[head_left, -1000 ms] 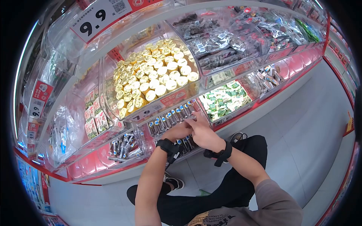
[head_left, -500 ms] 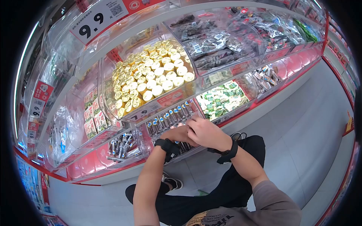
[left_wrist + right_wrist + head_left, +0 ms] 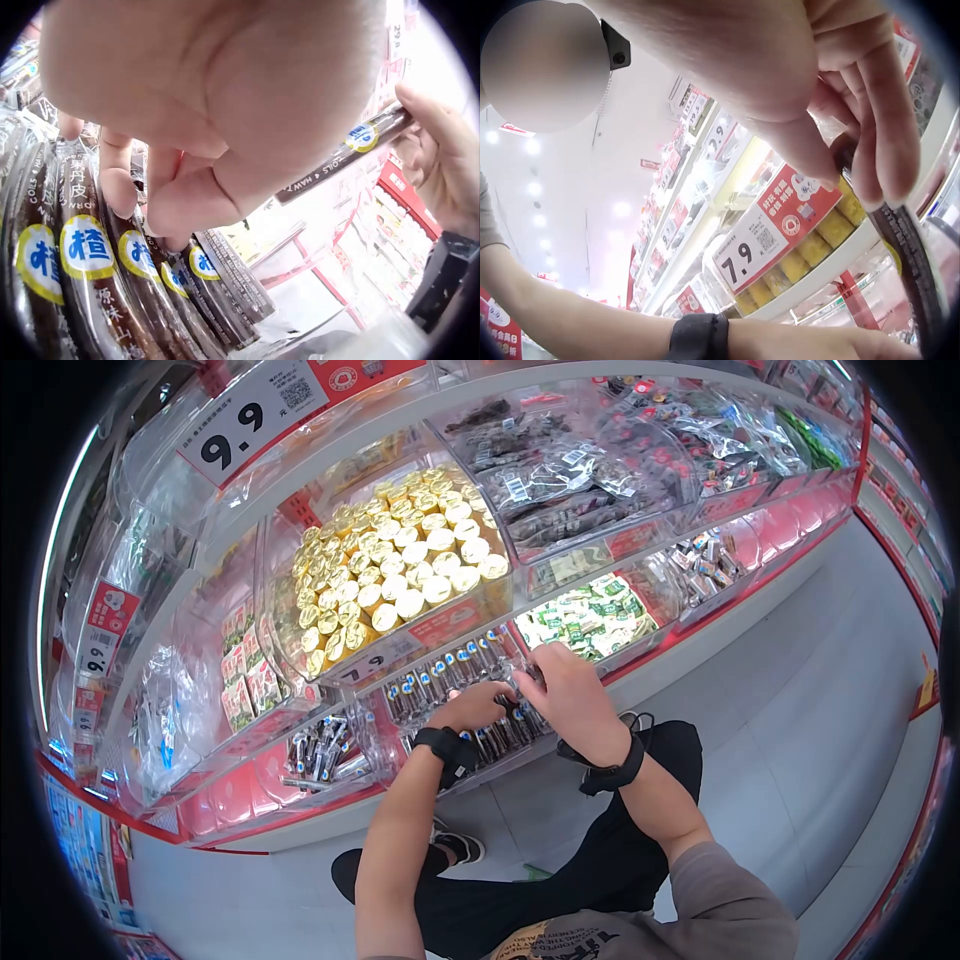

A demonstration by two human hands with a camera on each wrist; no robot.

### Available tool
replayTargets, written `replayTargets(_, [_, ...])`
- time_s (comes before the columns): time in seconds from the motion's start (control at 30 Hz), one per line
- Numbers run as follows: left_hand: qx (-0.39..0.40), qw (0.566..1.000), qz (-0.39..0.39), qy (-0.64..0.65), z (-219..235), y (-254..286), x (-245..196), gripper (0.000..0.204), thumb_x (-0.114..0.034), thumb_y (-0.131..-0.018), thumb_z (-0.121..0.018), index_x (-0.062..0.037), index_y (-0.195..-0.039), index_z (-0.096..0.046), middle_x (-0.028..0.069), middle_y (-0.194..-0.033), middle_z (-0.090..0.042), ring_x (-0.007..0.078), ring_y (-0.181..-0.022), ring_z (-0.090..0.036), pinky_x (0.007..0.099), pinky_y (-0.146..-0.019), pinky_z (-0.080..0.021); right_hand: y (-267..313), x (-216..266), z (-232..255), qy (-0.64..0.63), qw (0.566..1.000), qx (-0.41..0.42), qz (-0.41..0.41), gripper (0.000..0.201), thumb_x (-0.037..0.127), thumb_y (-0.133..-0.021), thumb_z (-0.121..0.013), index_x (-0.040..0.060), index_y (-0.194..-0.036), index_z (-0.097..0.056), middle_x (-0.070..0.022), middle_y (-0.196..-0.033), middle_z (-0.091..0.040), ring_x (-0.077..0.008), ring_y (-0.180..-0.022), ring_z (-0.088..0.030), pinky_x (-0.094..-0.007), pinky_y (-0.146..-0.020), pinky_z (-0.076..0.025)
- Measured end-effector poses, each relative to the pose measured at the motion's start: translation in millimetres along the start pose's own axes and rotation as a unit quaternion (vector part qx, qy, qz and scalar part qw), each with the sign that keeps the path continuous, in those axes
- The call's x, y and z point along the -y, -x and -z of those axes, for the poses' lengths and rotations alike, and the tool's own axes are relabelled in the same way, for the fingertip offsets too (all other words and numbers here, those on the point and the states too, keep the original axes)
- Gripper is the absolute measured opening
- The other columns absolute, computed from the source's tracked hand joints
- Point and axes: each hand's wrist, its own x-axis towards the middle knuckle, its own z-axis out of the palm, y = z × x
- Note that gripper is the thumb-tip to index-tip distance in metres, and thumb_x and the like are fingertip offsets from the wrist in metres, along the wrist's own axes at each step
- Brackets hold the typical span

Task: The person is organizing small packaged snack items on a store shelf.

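In the head view, the right hand (image 3: 575, 695) is over the right end of a bin of hawthorn rolls, dark sticks in clear wrappers with blue-and-yellow labels. It pinches one hawthorn roll (image 3: 907, 255) between thumb and fingers, and the roll slants down from the grip in the right wrist view. The left hand (image 3: 475, 707) is lower and to the left, over the same bin. In the left wrist view, its bent fingers (image 3: 120, 187) rest at the upper ends of a row of upright hawthorn rolls (image 3: 94, 262). The held roll passes partly behind the left hand there.
A clear bin of gold-wrapped rolls (image 3: 400, 575) overhangs the hawthorn bin. Green-and-white packets (image 3: 590, 620) fill the bin to the right, and loose dark sticks (image 3: 325, 745) lie in one to the left. The person's legs (image 3: 600, 840) are close to the shelf.
The hands were together over the bin half a second ago. Now they are apart: the right hand has moved up and right with a roll, while the left stays over the row.
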Motion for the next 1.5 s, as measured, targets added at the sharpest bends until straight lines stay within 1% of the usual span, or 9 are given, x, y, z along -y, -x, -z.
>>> replayTargets(0.23, [-0.057, 0.980, -0.106, 0.156, -6, -16, 28, 0.025, -0.007, -0.076, -0.050, -0.0011, -0.100, -0.056, 0.0118, -0.094, -0.063, 0.0218, -0.086, -0.060, 0.0336, -0.078, -0.046, 4, -2, -22, -0.022, 0.999, -0.027, 0.012, 0.023, 0.017, -0.079, -0.067, 0.0004, -0.080, -0.050, -0.0154, -0.069, -0.054, -0.0331, -0.061, -0.055, -0.0390, -0.052, -0.043])
replayTargets(0.33, [0.012, 0.978, 0.037, 0.207, 8, -13, 19, 0.025, -0.017, -0.085, -0.041, -0.0016, -0.097, -0.056, 0.0075, -0.086, -0.059, 0.0170, -0.070, -0.055, 0.0311, -0.066, -0.046, 9, 2, -33, 0.010, 1.000, -0.019, 0.007, 0.022, 0.016, -0.079, -0.066, 0.0009, -0.082, -0.050, -0.0160, -0.067, -0.055, -0.0338, -0.061, -0.057, -0.0397, -0.053, -0.045])
replayTargets(0.43, [-0.018, 0.973, -0.005, 0.231, 9, -12, 19, 0.034, -0.028, -0.089, -0.035, -0.0026, -0.092, -0.057, 0.0039, -0.080, -0.056, 0.0144, -0.062, -0.049, 0.0297, -0.058, -0.043, 13, 5, -40, 0.032, 0.999, 0.007, -0.014, 0.022, 0.014, -0.079, -0.065, -0.0001, -0.086, -0.050, -0.0167, -0.065, -0.057, -0.0344, -0.064, -0.059, -0.0408, -0.055, -0.047])
replayTargets(0.57, [-0.017, 0.979, 0.054, 0.195, 13, -12, 4, 0.032, -0.029, -0.088, -0.047, -0.0020, -0.094, -0.064, 0.0053, -0.084, -0.063, 0.0142, -0.075, -0.056, 0.0279, -0.068, -0.044, 16, 1, -32, 0.029, 0.993, 0.114, -0.015, 0.024, 0.012, -0.076, -0.065, -0.0022, -0.089, -0.052, -0.0187, -0.067, -0.059, -0.0358, -0.066, -0.061, -0.0421, -0.056, -0.049])
replayTargets(0.63, [-0.030, 0.993, -0.011, 0.115, 10, -16, 6, 0.032, -0.029, -0.087, -0.048, -0.0008, -0.095, -0.063, 0.0065, -0.085, -0.063, 0.0152, -0.078, -0.057, 0.0286, -0.072, -0.045, 20, -4, -29, 0.073, 0.984, 0.160, -0.002, 0.024, 0.011, -0.075, -0.064, -0.0039, -0.089, -0.052, -0.0196, -0.066, -0.060, -0.0361, -0.065, -0.061, -0.0429, -0.056, -0.049])
replayTargets(1.07, [-0.032, 0.986, -0.002, -0.162, 7, -12, -20, 0.030, -0.022, -0.090, -0.035, -0.0043, -0.082, -0.058, 0.0093, -0.087, -0.057, 0.0270, -0.086, -0.050, 0.0354, -0.081, -0.035, 32, -1, -40, 0.161, 0.965, 0.176, 0.106, 0.006, 0.006, -0.069, -0.056, 0.0004, -0.071, -0.058, -0.0134, -0.060, -0.059, -0.0278, -0.054, -0.062, -0.0372, -0.049, -0.050])
replayTargets(1.17, [-0.040, 0.964, -0.088, -0.248, -5, -26, 16, 0.029, -0.025, -0.089, -0.037, -0.0086, -0.082, -0.060, 0.0063, -0.088, -0.059, 0.0264, -0.088, -0.048, 0.0409, -0.083, -0.032, 32, -6, -42, 0.156, 0.965, 0.178, 0.111, 0.004, 0.006, -0.067, -0.057, 0.0029, -0.066, -0.059, -0.0121, -0.063, -0.059, -0.0274, -0.055, -0.062, -0.0360, -0.048, -0.049])
replayTargets(1.37, [-0.073, 0.951, -0.021, -0.301, 9, 0, -25, 0.025, -0.024, -0.088, -0.040, -0.0132, -0.085, -0.063, 0.0036, -0.089, -0.061, 0.0280, -0.092, -0.047, 0.0563, -0.079, -0.028, 33, 0, -43, 0.185, 0.963, 0.173, 0.094, 0.004, 0.008, -0.065, -0.059, 0.0046, -0.064, -0.060, -0.0104, -0.063, -0.059, -0.0254, -0.057, -0.063, -0.0349, -0.047, -0.049])
replayTargets(1.5, [-0.093, 0.976, -0.007, -0.197, 10, -8, -21, 0.025, -0.022, -0.086, -0.042, -0.0083, -0.083, -0.063, 0.0059, -0.088, -0.063, 0.0285, -0.091, -0.050, 0.0480, -0.083, -0.035, 39, 1, -61, 0.242, 0.953, 0.166, 0.074, 0.004, 0.009, -0.065, -0.059, 0.0063, -0.064, -0.062, -0.0099, -0.065, -0.060, -0.0222, -0.061, -0.063, -0.0325, -0.049, -0.049])
